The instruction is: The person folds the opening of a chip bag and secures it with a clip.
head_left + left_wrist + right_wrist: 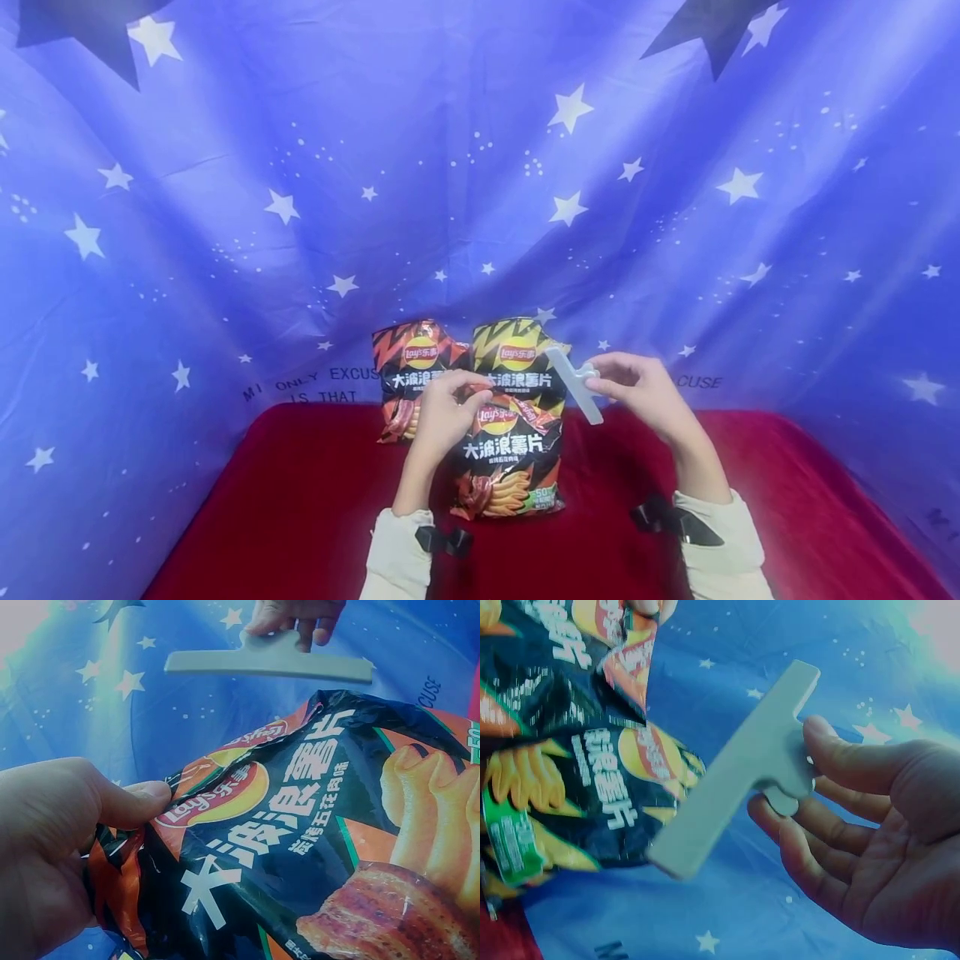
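My left hand (447,412) pinches the top left corner of the front chip bag (504,454), black with orange and a Lay's logo. That bag's top edge is folded over, as the left wrist view (247,757) shows. Between thumb and fingers, my right hand (648,392) holds a pale grey bag clip (735,772) by its handles. The clip's long bar is apart from the front bag, to its upper right in the head view. Behind stand a yellow-and-black chip bag (517,350) and a red-and-black chip bag (408,358), the latter partly hidden by my left hand.
A dark red cloth (315,500) covers the table. Beyond it hangs a blue curtain (450,208) with white stars, reaching round both sides. The two rear bags stand close to the curtain, side by side.
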The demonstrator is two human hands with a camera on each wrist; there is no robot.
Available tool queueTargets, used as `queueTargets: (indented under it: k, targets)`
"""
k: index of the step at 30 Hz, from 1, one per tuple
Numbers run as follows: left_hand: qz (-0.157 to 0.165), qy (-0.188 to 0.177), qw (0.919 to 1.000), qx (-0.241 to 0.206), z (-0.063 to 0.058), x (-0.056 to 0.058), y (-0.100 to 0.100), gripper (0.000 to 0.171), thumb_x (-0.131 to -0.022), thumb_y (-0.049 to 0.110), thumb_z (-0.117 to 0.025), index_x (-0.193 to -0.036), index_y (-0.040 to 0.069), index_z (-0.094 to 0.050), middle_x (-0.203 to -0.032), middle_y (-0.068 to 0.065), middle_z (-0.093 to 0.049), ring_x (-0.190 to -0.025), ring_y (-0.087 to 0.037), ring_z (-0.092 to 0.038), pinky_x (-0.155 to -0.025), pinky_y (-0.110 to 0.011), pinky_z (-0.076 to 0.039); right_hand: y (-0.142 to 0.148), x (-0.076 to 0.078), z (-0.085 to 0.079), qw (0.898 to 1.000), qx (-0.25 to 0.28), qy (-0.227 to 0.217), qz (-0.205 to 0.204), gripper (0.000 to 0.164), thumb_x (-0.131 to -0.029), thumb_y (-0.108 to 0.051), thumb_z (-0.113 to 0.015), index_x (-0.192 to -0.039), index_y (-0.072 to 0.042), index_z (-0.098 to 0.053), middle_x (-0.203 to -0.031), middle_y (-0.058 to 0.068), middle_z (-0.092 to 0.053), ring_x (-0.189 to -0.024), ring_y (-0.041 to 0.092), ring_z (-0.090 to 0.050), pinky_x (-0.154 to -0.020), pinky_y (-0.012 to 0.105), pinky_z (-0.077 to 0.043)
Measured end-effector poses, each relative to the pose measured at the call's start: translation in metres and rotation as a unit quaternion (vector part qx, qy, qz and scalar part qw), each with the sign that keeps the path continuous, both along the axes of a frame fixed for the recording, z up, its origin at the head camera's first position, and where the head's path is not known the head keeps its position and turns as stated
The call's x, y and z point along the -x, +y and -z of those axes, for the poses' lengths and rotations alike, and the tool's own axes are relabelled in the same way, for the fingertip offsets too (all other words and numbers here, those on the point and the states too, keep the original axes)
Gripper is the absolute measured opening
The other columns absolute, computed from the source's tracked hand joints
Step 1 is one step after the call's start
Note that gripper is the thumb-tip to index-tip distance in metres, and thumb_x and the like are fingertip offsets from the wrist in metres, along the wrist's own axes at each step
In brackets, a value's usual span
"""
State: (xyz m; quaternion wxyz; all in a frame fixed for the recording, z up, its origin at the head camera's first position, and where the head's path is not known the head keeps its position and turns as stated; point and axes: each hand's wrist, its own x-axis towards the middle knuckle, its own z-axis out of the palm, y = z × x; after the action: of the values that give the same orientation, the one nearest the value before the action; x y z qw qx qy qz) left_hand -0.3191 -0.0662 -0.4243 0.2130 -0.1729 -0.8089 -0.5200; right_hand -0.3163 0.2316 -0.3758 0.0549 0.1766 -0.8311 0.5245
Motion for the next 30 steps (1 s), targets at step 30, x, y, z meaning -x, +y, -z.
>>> queueTargets:
  k: [30]
  targets:
    - [-0.003, 0.008, 0.9998, 0.019, 0.001, 0.002, 0.002, 0.016, -0.085, 0.007, -0.080, -0.101, 0.008, -0.080, -0.087, -0.003, -0.073, -0.075, -0.012, -0.054, -0.069, -0.023, -0.045, -0.026, -0.008, 0.012, 0.990, 0.100, 0.054, 0.081, 0.028, -0.088, -0.002, -0.076, -0.114, 0.009, -0.073, -0.083, -0.018, -0.070, -0.075, 0.003, -0.068, -0.066, 0.029, -0.061]
